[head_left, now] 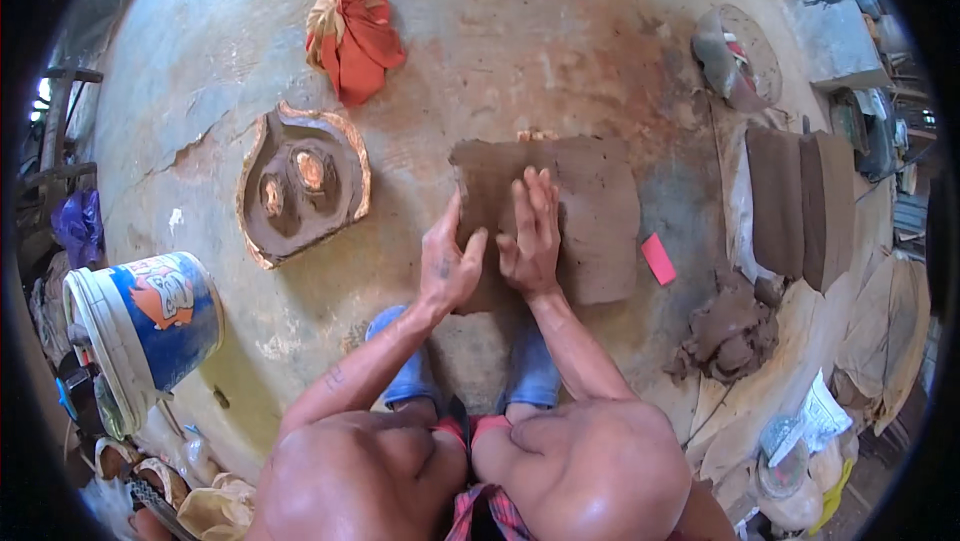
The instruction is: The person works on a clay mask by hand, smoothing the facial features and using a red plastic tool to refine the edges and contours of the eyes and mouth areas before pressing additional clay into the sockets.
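A flat, roughly rectangular brown clay slab point(600, 216) lies in front of me on the worn floor. My right hand point(535, 241) rests palm down on its middle, fingers stretched out and thumb apart. At the slab's left edge is my left hand point(450, 261), fingers pointing away from me along that edge and thumb spread over the clay. Neither hand grips anything. Beyond the slab's far edge a bit of something orange-brown point(537, 135) peeks out, mostly hidden. Left of the slab sits a pale-rimmed mould point(365, 181) lined with brown clay, with two raised rounded forms inside.
A red and tan cloth bundle point(357, 41) lies beyond the mould. A small pink rectangle point(658, 259) is right of the slab. Farther right are a clay lump point(728, 331), stacked clay slabs point(800, 206) and a round basin point(735, 56). A white-blue bucket point(150, 326) stands left.
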### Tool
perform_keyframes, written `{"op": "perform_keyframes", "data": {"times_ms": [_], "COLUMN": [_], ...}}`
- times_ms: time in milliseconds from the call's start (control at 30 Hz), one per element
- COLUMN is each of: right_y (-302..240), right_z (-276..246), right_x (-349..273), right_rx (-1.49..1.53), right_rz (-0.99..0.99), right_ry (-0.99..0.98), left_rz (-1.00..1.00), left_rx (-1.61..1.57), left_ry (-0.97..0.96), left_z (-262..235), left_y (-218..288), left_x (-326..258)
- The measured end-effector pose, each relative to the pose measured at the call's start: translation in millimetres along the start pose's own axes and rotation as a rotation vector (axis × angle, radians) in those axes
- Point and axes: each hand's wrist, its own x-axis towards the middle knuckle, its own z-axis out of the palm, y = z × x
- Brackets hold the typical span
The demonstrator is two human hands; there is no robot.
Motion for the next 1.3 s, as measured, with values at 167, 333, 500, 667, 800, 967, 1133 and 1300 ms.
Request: {"op": "perform_keyframes", "data": {"times_ms": [167,333,500,667,800,967,1133,1300], "right_y": [0,-29,-15,-55,-41,-42,-39,-46], "right_z": [14,5,9,-6,45,69,68,68], "right_x": [-6,-16,-9,58,46,30,31,46], "right_rx": [-0.274,-0.327,-0.043,0.352,0.21,0.154,0.19,0.249], "right_rz": [0.048,-0.052,0.052,0.059,0.125,0.206,0.195,0.32], "right_ry": [-0.029,0.071,0.05,0.327,0.091,-0.012,0.022,0.061], "left_rz": [-0.059,-0.053,-0.231,-0.298,-0.296,-0.515,-0.517,-0.509], "left_rx": [-0.139,-0.334,-0.27,-0.174,-0.475,-0.671,-0.729,-0.695], "left_ry": [-0.083,-0.028,-0.092,-0.135,-0.036,-0.097,-0.203,0.125], "left_z": [-10,-18,-12,-33,-3,-20,-18,-18], "left_y": [-14,-25,-56,-54,-92,-112,-79,-54], "left_x": [2,20,-5,-20,-28,-26,-33,-26]}}
